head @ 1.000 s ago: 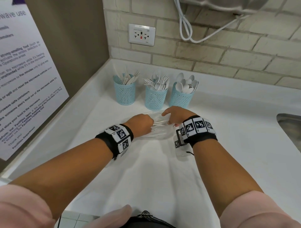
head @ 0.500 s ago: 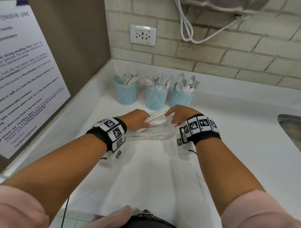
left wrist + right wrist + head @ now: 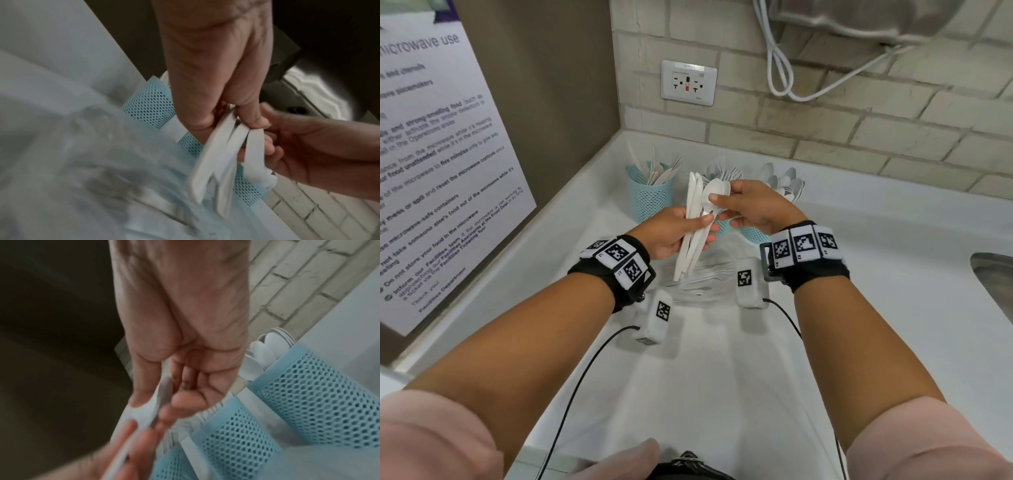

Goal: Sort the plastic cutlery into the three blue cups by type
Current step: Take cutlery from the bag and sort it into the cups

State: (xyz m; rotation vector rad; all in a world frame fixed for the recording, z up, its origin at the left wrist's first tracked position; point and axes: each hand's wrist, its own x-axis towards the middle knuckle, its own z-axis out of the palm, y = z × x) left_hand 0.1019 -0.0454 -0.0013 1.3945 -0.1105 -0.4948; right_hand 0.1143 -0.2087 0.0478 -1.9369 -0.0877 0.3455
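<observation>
My left hand (image 3: 697, 229) grips a bunch of white plastic cutlery (image 3: 693, 222) by the handles, held upright above the counter; the handles (image 3: 222, 154) fan out below its fingers. My right hand (image 3: 719, 205) pinches the bowl of a spoon (image 3: 717, 190) at the top of that bunch, and the same spoon (image 3: 152, 405) shows blurred between thumb and fingers. Three blue mesh cups stand behind: the left cup (image 3: 650, 197) holds knives, the middle cup (image 3: 722, 226) forks, the right cup (image 3: 755, 234) spoons; my hands partly hide the last two.
A clear plastic bag (image 3: 702, 281) with more cutlery lies on the white counter (image 3: 722, 359) under my hands. A steel sink (image 3: 993, 274) lies at the right edge. A brick wall with an outlet (image 3: 688, 82) and a white cable (image 3: 780, 68) stands behind; a poster (image 3: 431, 154) hangs at left.
Both hands have risen from the bag on the counter, the left lifting a bunch of cutlery upright. The right hand now pinches a spoon at the top of the bunch.
</observation>
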